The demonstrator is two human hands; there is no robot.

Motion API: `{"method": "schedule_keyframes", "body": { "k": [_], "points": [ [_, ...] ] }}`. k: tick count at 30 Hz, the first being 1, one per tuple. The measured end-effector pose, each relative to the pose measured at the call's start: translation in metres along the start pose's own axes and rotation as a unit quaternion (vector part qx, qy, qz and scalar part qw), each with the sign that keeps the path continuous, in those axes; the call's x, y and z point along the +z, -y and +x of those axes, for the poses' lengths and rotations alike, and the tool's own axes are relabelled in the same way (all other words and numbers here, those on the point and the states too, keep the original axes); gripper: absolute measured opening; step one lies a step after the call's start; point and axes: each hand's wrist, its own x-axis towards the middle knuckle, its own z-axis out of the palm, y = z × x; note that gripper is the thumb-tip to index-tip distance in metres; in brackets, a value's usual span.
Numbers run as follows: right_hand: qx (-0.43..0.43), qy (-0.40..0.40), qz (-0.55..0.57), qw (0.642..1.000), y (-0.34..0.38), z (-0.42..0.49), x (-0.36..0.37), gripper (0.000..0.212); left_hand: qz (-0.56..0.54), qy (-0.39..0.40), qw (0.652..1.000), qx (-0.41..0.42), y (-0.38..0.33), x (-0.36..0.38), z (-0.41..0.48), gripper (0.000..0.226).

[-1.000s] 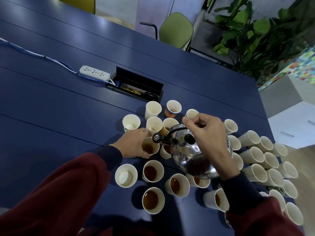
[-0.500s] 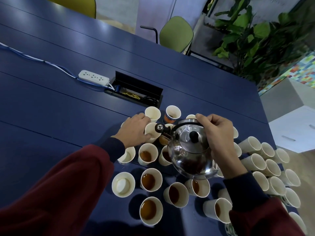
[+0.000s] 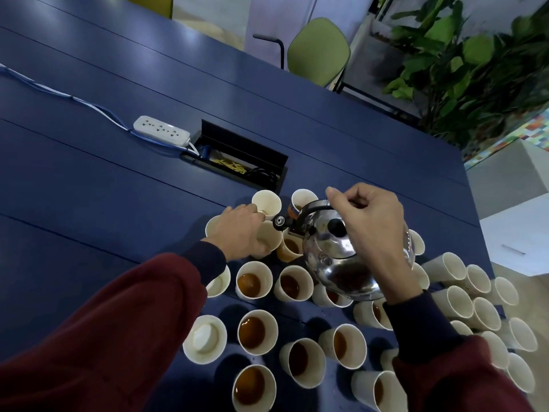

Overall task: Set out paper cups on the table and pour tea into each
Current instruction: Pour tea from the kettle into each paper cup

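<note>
Many cream paper cups crowd the near right part of the dark blue table [image 3: 89, 188]. Several near cups, like this filled cup [image 3: 252, 336], hold brown tea; an empty cup [image 3: 205, 339] stands at the left. My right hand [image 3: 368, 224] grips the black handle of a shiny steel kettle [image 3: 332, 257], held above the cups with its spout [image 3: 279, 222] pointing left. My left hand [image 3: 240, 233] holds an empty cup [image 3: 269, 240] right under the spout. Another empty cup [image 3: 266, 201] stands just beyond my fingers.
A white power strip [image 3: 162, 134] with a blue cable lies at the left, beside an open black cable box [image 3: 237, 162] set into the table. Empty cups [image 3: 475, 304] cluster near the table's right edge. A green chair [image 3: 319, 52] and plants stand beyond the far edge.
My left hand moved from a cup with tea to an empty cup farther back. The kettle followed, its spout now over that cup.
</note>
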Motion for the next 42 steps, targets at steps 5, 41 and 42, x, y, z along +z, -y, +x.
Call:
{"method": "schedule_keyframes", "body": {
  "k": [5,41,42],
  "points": [
    [-0.013,0.014,-0.025,1.0,0.001,0.004,0.008,0.039,-0.02,-0.006,1.0,-0.005,0.004,0.005,0.0,0.068],
    [0.043,-0.034,0.078,0.995,-0.009,0.012,0.002,0.042,-0.067,-0.075,0.995,-0.023,0.005,0.003,-0.003,0.075],
    [0.05,-0.04,0.095,0.993,-0.009,0.015,0.002,0.044,-0.07,-0.107,0.992,-0.023,0.007,0.003,-0.002,0.075]
  ]
}}
